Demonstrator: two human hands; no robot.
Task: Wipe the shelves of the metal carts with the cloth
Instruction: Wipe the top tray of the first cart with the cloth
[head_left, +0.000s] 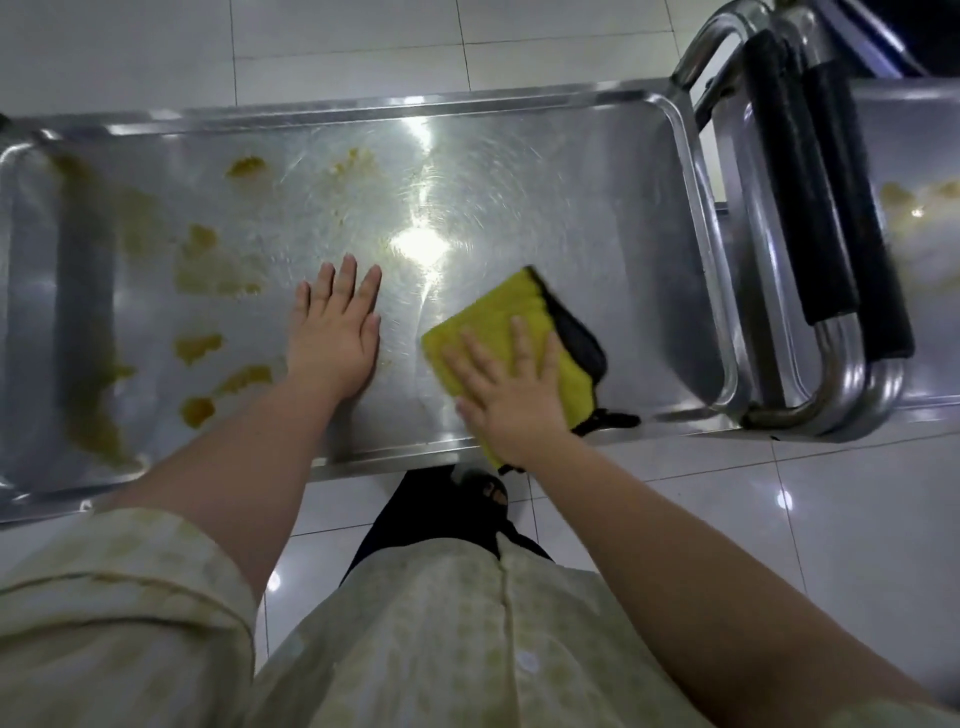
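Right hand (506, 387): fingers straight and spread, palm pressing flat on the cloth, nothing gripped.
Cloth (493, 312): yellow, dark-edged, folded, on the near right part of the cart shelf (597, 208). We judge it soft, light and limp, best driven under a flat palm.
Left hand (335, 332): flat, fingers extended, resting on bare metal.
Yellow-brown stains (218, 270): we note them leftward, not yet wiped.

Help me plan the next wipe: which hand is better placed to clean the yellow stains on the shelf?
Probably the right hand: it presses flat on the cloth. The left hand lies bare on the shelf, nearer the stains but with nothing to wipe with; it may need to move aside.
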